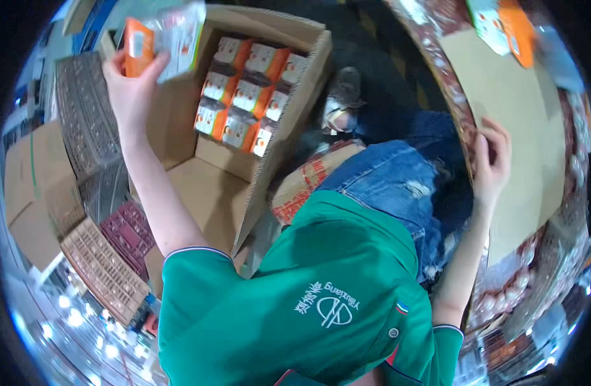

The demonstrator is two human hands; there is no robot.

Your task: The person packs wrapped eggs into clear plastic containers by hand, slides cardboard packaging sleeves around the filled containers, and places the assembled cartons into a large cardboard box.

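Observation:
My left hand (pixel 133 90) is raised over the left side of a large open carton (pixel 226 168), its fingers closed around a small orange box (pixel 138 49). A clear and white plastic pouch (pixel 181 38) with a green edge shows right beside that box; whether my fingers hold it too I cannot make out. Inside the carton, several orange-and-white boxes (pixel 247 95) stand in rows against the far right side. On the right, my right hand (pixel 491 157) rests at the edge of a flat cardboard sheet (pixel 527 141), fingers loosely bent and nothing visible in them.
An orange and green-white packet (pixel 517 32) lies on the sheet's far end. Plastic-wrapped goods (pixel 514 283) lie under and beside the sheet. Crates (pixel 106 270) and cartons (pixel 41 186) stand at left. A printed sack (pixel 308 180) lies on the floor near my legs.

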